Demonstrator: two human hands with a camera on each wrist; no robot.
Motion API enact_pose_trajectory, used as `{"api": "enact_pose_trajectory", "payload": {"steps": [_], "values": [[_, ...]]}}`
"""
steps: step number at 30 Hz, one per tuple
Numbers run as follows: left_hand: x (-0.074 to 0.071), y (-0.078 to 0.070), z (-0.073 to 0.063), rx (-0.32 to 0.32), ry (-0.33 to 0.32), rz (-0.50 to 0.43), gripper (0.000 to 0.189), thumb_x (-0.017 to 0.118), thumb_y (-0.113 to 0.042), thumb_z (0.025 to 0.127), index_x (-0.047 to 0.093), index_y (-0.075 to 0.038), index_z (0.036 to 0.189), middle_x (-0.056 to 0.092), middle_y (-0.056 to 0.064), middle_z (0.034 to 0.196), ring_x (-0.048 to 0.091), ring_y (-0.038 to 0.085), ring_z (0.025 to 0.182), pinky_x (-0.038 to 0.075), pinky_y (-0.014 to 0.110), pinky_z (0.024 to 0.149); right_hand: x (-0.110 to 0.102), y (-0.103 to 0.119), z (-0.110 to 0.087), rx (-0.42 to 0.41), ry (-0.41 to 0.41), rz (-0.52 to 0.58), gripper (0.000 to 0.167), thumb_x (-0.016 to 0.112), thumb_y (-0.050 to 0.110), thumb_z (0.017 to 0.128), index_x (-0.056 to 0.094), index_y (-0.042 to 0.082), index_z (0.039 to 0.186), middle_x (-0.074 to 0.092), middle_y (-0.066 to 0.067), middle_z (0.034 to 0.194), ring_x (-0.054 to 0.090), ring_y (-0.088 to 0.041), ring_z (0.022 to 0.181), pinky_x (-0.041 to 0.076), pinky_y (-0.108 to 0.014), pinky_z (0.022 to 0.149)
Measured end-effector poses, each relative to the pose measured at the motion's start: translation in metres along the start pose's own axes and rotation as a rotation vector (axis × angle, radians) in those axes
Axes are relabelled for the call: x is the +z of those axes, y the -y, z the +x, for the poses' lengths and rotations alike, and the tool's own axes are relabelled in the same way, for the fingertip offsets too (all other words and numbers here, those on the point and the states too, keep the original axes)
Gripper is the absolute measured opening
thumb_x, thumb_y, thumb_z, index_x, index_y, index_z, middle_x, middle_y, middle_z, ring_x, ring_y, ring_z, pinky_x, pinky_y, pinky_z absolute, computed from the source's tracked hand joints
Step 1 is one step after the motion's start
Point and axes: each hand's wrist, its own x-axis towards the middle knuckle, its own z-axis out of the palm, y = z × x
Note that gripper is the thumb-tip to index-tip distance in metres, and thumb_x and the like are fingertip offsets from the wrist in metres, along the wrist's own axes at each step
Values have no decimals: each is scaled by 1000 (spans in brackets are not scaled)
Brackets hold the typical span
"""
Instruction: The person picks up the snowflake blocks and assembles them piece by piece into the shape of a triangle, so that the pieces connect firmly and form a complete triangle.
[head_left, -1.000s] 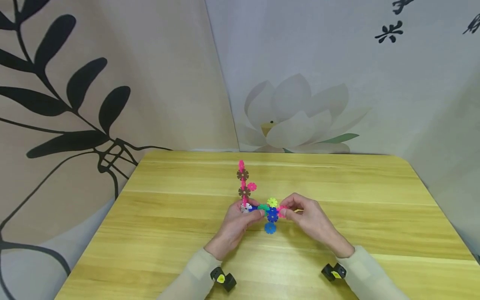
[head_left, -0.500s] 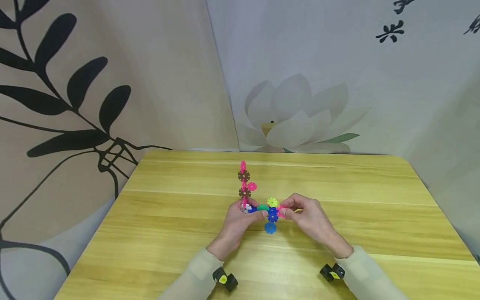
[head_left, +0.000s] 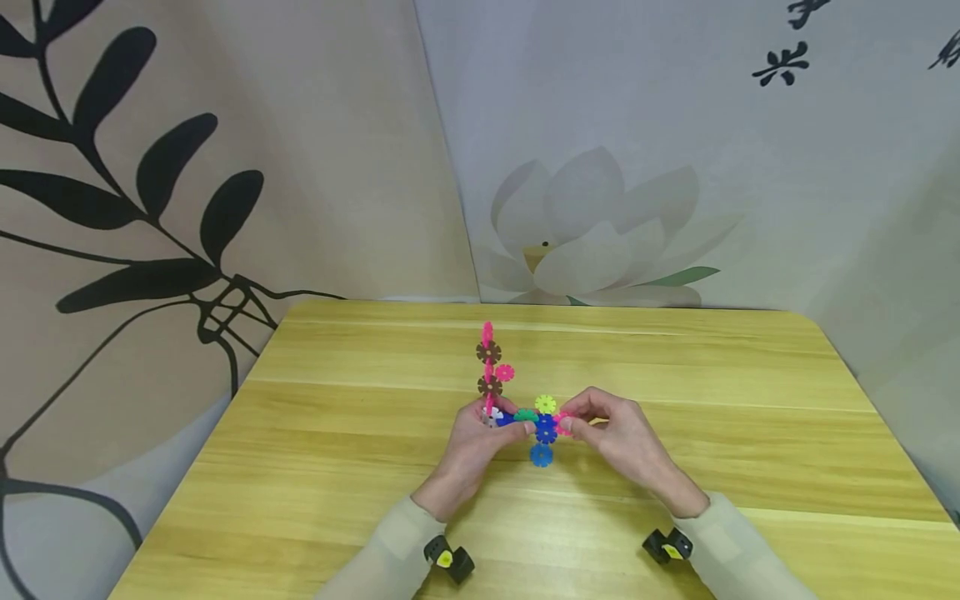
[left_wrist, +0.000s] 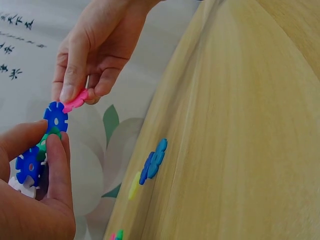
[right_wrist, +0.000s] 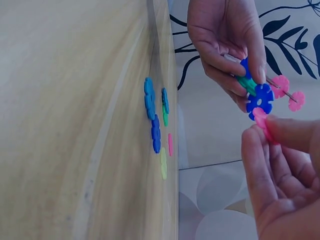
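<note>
My left hand (head_left: 476, 446) pinches a chain of notched plastic snowflake discs between thumb and fingers. In the left wrist view the chain runs from a white disc (left_wrist: 23, 187) through a blue disc (left_wrist: 31, 166) and a green disc (left_wrist: 51, 134) to another blue disc (left_wrist: 56, 118). Away from the white end stretches an arm of pink and brown discs (head_left: 490, 386). My right hand (head_left: 626, 442) pinches a pink snowflake disc (left_wrist: 76, 101) between thumb and fingers, touching the end blue disc. Whether its notch is seated there, I cannot tell.
Loose discs lie on the wooden table (head_left: 750, 417) beneath the hands: a yellow one (head_left: 545, 404), a light blue one (head_left: 541, 455), a darker blue one (right_wrist: 156, 134) and a pink one (head_left: 505, 372). A printed wall (head_left: 337, 150) stands behind the table.
My left hand has shifted slightly right, and its thumb tip sits closer to the end blue disc. The brown-and-pink arm has moved a little right. My right hand keeps its pinch, almost still.
</note>
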Motion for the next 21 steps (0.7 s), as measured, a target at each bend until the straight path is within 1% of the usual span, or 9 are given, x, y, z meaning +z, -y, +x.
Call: {"api": "enact_pose_trajectory", "payload": {"steps": [5,11,14,21], "values": [[-1,-1,-1,7,-6,14,33,87,-13,81,65,-5,104,67,7,96,59,18,83,51,33,77,-2,2,-1,24,-7,-2,11,76,13,96,72,9,105,74,0,95,71,-18,85,60,-26,76],[-2,-1,-1,15,-3,18,34,87,-15,81,65,-5,105,68,6,96,58,17,83,50,33,78,-2,5,-2,36,-10,12,12,75,15,96,71,8,105,73,-2,96,71,-20,85,60,-26,75],[-2,-2,-2,16,-2,19,34,87,-15,81,65,-5,105,67,6,94,57,17,82,49,33,77,-2,6,-2,30,-4,16,13,76,15,96,72,8,105,74,-1,96,71,-20,85,60,-27,76],[-2,-3,-2,19,16,27,34,87,-16,82,64,-5,104,65,4,89,56,17,79,49,32,75,0,8,-1,1,-5,-14,10,76,14,95,73,8,103,75,1,93,70,-14,83,60,-26,74]]}}
